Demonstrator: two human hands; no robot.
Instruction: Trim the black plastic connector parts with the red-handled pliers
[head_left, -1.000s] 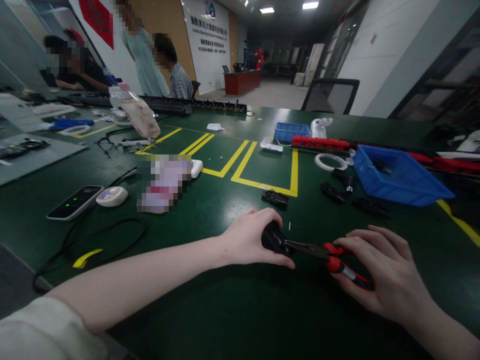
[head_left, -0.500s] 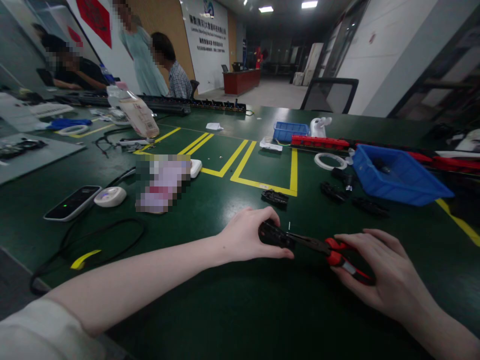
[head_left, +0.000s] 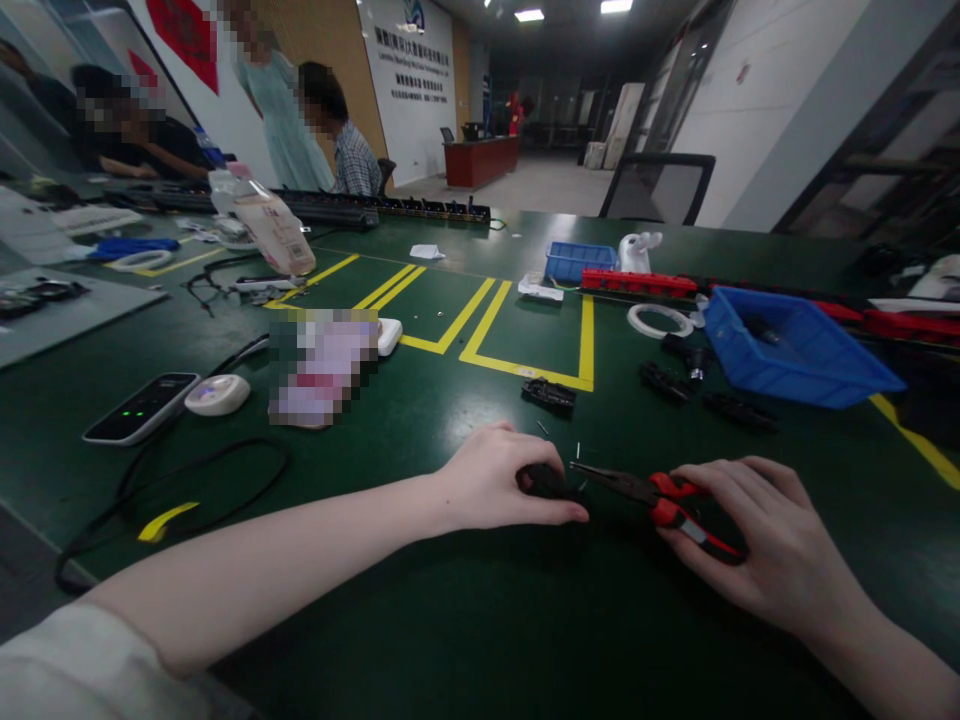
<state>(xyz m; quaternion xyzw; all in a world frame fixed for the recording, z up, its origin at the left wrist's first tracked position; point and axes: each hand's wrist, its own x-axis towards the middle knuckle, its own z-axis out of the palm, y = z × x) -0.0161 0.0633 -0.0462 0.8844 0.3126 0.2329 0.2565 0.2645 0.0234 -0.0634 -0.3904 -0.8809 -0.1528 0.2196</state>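
My left hand (head_left: 506, 478) is closed around a small black plastic part (head_left: 541, 481), mostly covered by the fingers. My right hand (head_left: 757, 530) grips red-handled needle-nose pliers (head_left: 664, 500), whose jaws point left. The tips sit just right of the black part, apart from it. A thin metal pin (head_left: 578, 450) lies by the plier tips, another pin (head_left: 543, 428) lies farther off, and a short shiny bit shows beside the black part. Beyond my left hand lies another black plastic part (head_left: 550, 395) on the green table (head_left: 450, 640).
A blue bin (head_left: 810, 365) stands at the right with black parts (head_left: 666, 383) and a tape roll (head_left: 660, 320) beside it. To the left are a phone (head_left: 326, 370), a black device (head_left: 142, 408), a cable (head_left: 281, 470) and a bottle (head_left: 274, 230). People sit and stand behind.
The black part in my left hand has turned and drawn back from the plier tips, leaving a gap. Another pin beyond the fingers is now visible. The pliers have barely moved.
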